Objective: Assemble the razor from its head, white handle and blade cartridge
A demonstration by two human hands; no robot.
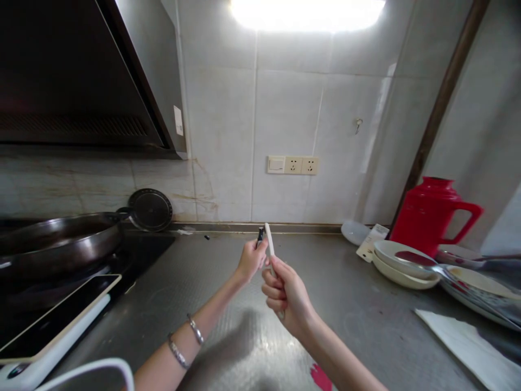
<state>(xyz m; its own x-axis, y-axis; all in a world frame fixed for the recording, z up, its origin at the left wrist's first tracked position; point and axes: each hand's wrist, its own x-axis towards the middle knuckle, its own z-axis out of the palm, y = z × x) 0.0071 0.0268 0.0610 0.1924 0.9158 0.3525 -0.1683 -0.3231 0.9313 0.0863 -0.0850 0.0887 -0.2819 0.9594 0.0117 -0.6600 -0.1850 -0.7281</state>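
Note:
Above the middle of the metal counter (183, 282), my left hand (251, 260) is closed around a small black object (260, 234) whose top end shows above the fingers. Two silver bracelets circle the left forearm. My right hand (288, 296), nearer to me, grips a thin white stick-like object (269, 241) that points up beside the black one. Its lower end shows below my curled fingers. The two hands are close together, the right one partly in front, so whether they touch is unclear.
A pan (61, 244) sits on the stove at left, with a phone-like device (61, 317) and white cable (93, 365) nearer. At right are a red thermos (423, 214), stacked bowls (402, 277), plates (480, 293) and white paper (468, 345). Sockets (293, 165) are on the wall.

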